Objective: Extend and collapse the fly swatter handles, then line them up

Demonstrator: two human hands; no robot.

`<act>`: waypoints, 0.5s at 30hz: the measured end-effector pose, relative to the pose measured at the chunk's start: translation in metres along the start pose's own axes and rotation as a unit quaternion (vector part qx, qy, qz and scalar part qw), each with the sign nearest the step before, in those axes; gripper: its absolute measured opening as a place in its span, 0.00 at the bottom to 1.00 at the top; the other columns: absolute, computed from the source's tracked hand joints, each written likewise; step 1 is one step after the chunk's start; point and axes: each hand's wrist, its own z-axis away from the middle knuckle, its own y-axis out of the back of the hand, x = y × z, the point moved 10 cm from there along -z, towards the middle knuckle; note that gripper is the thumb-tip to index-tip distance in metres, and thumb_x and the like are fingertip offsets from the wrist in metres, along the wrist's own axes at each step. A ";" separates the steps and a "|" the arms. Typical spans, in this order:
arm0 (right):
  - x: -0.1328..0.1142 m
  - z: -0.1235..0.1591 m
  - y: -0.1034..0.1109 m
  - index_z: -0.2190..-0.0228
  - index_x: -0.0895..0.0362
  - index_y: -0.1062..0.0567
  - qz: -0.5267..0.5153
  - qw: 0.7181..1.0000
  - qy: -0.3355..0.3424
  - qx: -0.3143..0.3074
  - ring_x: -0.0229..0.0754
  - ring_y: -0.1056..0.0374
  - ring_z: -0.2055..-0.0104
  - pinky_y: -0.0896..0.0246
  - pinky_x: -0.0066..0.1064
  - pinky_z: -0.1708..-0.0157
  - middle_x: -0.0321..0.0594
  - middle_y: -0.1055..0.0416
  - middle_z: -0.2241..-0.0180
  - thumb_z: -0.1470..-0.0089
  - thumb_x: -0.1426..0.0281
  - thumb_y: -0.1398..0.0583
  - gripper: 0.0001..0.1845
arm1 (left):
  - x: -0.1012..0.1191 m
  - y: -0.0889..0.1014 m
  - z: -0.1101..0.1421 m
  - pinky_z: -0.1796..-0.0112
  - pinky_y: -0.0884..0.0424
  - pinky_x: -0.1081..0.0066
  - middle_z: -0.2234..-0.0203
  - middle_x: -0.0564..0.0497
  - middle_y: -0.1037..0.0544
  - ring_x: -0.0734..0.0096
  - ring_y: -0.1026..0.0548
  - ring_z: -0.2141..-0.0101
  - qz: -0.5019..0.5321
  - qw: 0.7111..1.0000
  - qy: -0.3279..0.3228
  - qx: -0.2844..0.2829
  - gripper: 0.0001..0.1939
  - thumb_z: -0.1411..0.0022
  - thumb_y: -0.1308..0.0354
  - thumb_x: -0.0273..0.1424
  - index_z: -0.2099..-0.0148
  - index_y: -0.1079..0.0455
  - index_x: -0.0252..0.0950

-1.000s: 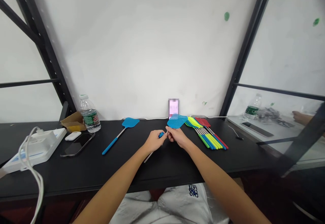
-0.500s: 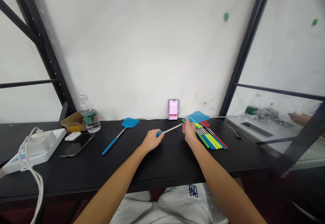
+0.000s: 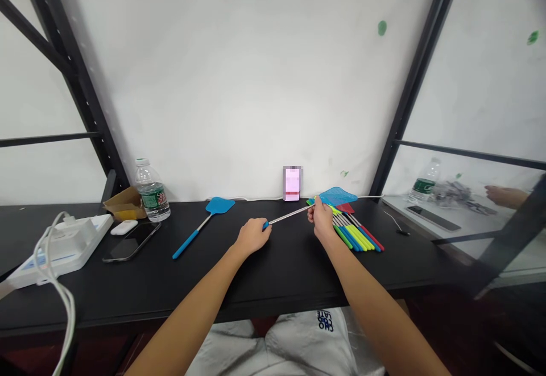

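Note:
A blue fly swatter (image 3: 290,214) with a metal rod is held between both hands above the table. My left hand (image 3: 252,235) is closed around its blue handle. Up near the mesh head, my right hand (image 3: 322,218) pinches the rod, and the blue head sticks out beyond the fingers. Just right of that hand lies a row of fly swatters (image 3: 356,236) with green, blue, yellow and red handles, their heads partly hidden. Another blue fly swatter (image 3: 186,244) lies alone to the left, head toward the wall.
On the left are a water bottle (image 3: 153,194), a cardboard box (image 3: 125,204), a white earphone case (image 3: 124,227), a dark phone (image 3: 132,243) and a white power strip (image 3: 63,251). A lit phone (image 3: 292,184) leans on the wall. Black metal posts (image 3: 416,80) flank the black table (image 3: 281,276).
The swatter's head has shifted slightly right, and a little more of the metal rod shows between my hands. Both hands keep their grip.

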 end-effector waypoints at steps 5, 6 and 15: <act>0.002 0.000 0.002 0.80 0.54 0.41 0.003 1.000 -0.013 0.008 0.31 0.46 0.87 0.57 0.26 0.90 0.35 0.39 0.85 0.51 0.51 0.39 0.24 | 0.003 -0.002 0.001 0.73 0.47 0.72 0.77 0.49 0.29 0.66 0.31 0.73 -0.005 1.000 -0.017 -0.002 0.16 0.38 0.52 0.40 0.75 0.36 0.39; 0.002 0.000 0.002 0.80 0.54 0.41 0.005 1.000 -0.014 0.009 0.31 0.46 0.87 0.56 0.26 0.90 0.35 0.39 0.85 0.51 0.51 0.40 0.24 | 0.004 -0.002 0.001 0.73 0.48 0.72 0.77 0.49 0.29 0.67 0.32 0.74 0.000 1.000 -0.022 -0.001 0.17 0.38 0.52 0.41 0.75 0.36 0.38; -0.003 -0.002 0.001 0.80 0.54 0.41 0.003 1.000 0.014 0.001 0.31 0.48 0.87 0.57 0.25 0.90 0.34 0.39 0.85 0.50 0.49 0.41 0.24 | 0.012 0.004 0.003 0.73 0.45 0.73 0.80 0.54 0.32 0.73 0.35 0.77 0.106 0.992 -0.067 0.026 0.12 0.39 0.49 0.37 0.73 0.35 0.37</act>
